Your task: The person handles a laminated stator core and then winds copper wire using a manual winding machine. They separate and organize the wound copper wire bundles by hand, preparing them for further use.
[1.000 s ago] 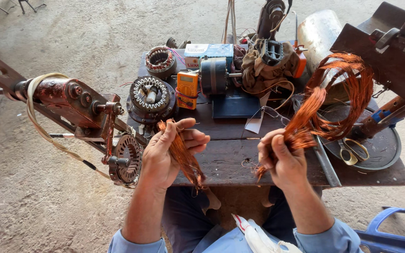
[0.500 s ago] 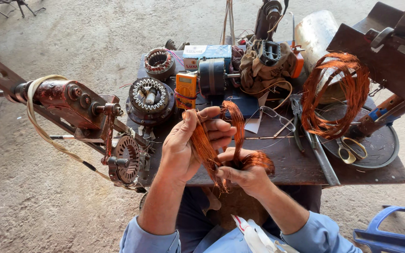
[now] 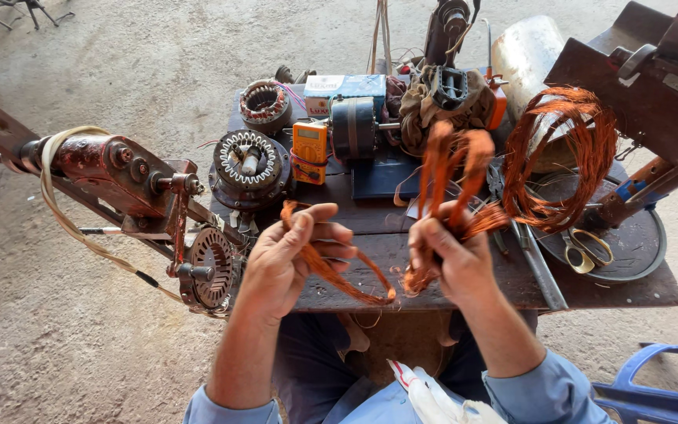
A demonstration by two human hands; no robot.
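Fingers (image 3: 319, 235) of my left hand (image 3: 280, 263) curl around one end of a copper coil (image 3: 339, 275), pinching the wire between thumb and fingertips. My right hand (image 3: 453, 255) grips the other part of that coil in a closed fist, with loops (image 3: 453, 169) rising out above the knuckles. Between the two hands the wire sags in a shallow bow just over the near edge of the desk (image 3: 472, 294).

From the head view, taking the yellow meter (image 3: 309, 145) as my landmark: just left of it lies a round stator (image 3: 249, 161) with pale windings, and behind that, further left, sits a smaller stator (image 3: 264, 102). Right beside the meter stands a dark motor (image 3: 355, 126), and behind it lies a blue box (image 3: 347, 85). Well to the right of the meter a big copper hank (image 3: 563, 157) leans against a silvery cylinder (image 3: 527, 55). Below the hank, yellow-handled scissors (image 3: 586, 247) lie on a round dark plate (image 3: 637, 243). Far left of the meter, off the desk's edge, a rusty winding machine (image 3: 119, 177) is mounted with a slotted disc (image 3: 209, 263) at its near end, close to my left wrist. A blue plastic chair (image 3: 653, 385) shows at the lower right, well away from the meter. Concrete floor (image 3: 119, 71) surrounds everything.
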